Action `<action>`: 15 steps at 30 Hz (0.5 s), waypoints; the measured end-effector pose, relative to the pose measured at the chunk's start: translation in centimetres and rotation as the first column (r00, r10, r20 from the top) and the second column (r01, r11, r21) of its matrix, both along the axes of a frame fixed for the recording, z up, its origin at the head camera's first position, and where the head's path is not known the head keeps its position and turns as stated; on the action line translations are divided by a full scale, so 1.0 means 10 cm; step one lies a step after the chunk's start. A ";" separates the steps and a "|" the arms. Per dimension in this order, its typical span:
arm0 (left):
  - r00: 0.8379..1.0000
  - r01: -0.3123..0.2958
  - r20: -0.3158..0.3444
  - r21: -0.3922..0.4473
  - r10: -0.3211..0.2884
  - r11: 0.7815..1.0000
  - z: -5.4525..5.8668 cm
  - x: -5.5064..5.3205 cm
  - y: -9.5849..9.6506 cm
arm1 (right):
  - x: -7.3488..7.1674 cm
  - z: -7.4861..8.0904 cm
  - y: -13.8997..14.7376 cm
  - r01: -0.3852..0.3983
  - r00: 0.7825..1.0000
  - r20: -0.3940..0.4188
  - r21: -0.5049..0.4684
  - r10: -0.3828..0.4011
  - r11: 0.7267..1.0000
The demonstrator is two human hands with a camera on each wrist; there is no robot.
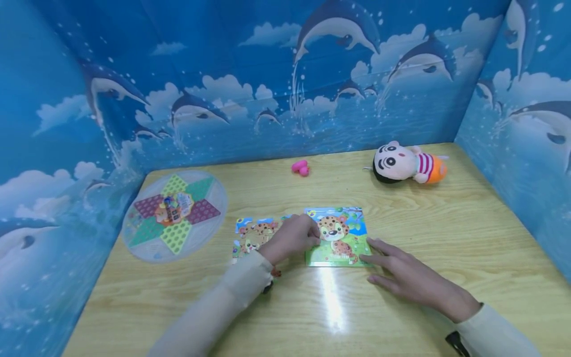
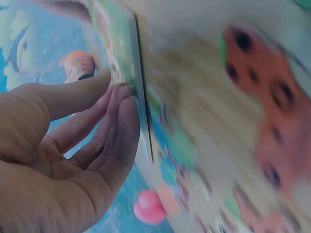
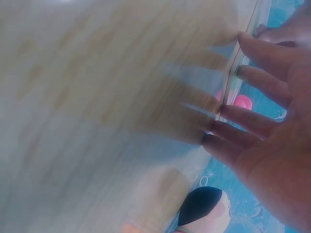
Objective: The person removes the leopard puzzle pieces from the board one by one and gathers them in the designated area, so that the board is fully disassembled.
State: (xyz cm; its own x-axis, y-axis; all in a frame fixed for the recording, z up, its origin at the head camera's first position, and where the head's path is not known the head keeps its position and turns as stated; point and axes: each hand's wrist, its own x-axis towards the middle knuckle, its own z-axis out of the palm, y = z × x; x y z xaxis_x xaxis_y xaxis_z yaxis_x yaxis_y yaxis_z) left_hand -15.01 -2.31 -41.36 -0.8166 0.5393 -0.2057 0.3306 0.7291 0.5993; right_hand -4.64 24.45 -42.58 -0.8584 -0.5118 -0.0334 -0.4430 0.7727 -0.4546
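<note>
In the head view a puzzle board (image 1: 341,248) with a spotted leopard cub picture lies flat on the table. My left hand (image 1: 294,238) is at its left side, fingers bent and fingertips touching the picture; the left wrist view shows the thumb close to the fingers of this hand (image 2: 82,141), with no held thing visible. My right hand (image 1: 406,275) rests with spread fingers at the board's right edge; in the right wrist view these fingers (image 3: 252,119) touch the edge. Left of the board, partly behind my left arm, lies a second leopard picture (image 1: 254,233) with loose-looking pieces.
A round board with a coloured star (image 1: 205,188) lies at the left. Pink toy (image 1: 301,167) and plush doll (image 1: 406,163) lie along the back. Dolphin-printed cloth (image 1: 250,99) walls the table (image 1: 446,223) at the back and sides.
</note>
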 end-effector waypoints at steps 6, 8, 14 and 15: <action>0.999 0.037 0.028 0.021 -0.038 0.999 -0.03 0.03 0.24 | 0.01 -0.01 0.00 -0.006 1.000 -0.023 -0.011 0.006 1.000; 0.998 0.048 0.041 0.027 -0.049 0.998 -0.02 0.04 0.32 | 0.01 -0.01 0.00 -0.008 0.999 -0.032 -0.013 0.007 1.000; 0.994 0.104 0.023 0.020 -0.104 0.994 -0.03 0.06 0.48 | 0.01 -0.02 0.00 -0.015 0.999 -0.032 -0.023 0.014 1.000; 0.994 0.112 0.010 0.015 -0.112 0.994 -0.03 0.06 0.50 | 0.01 -0.02 0.01 -0.016 0.999 -0.032 -0.023 0.015 1.000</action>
